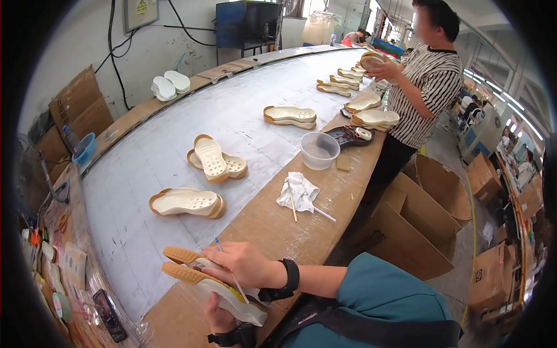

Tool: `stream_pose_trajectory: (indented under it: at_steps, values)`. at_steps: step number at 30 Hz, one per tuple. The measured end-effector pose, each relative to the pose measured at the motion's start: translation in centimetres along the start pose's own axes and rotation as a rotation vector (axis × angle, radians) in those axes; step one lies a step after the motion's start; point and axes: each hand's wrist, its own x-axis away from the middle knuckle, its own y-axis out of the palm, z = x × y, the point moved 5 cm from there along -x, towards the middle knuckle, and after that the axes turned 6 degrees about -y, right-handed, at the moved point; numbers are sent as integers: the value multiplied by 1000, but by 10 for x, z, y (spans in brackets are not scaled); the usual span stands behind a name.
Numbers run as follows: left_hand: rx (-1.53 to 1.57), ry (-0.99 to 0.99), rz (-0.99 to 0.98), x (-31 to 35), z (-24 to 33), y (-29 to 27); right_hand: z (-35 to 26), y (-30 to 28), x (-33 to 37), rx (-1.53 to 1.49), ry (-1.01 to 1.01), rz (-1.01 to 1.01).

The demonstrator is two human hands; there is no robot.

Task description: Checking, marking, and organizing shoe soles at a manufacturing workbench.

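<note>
At the near edge of the table I have a pair of white shoe soles with tan treads (184, 272), tilted with their tan ends to the left. My left hand (220, 313) is closed round the lower sole from below. Over the soles lies my right hand (243, 264), fingers bent round a thin pale stick with a blue end (238, 286). The stick slants down across the side of the soles. Its lower tip is close to the sole edge; contact cannot be told. My right fingers partly hide the upper sole.
Sole pairs (188, 203) stand along the pale table (133, 174). On its cardboard edge are a clear tub (319, 151) and crumpled white cloth (298, 190) with sticks. A co-worker (429, 75) holds soles at the far right. Cardboard boxes (406, 226) stand on the floor.
</note>
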Motion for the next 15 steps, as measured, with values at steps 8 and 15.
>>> stream_pose_trajectory:
  at_steps: [8, 15]
  values:
    - [62, -29, 61, -5, 0, 4, 2, -3, 0, -72, 27, 55]
    - [42, -33, 115, 9, 5, -5, 10, 22, 7, -142, 175, -115]
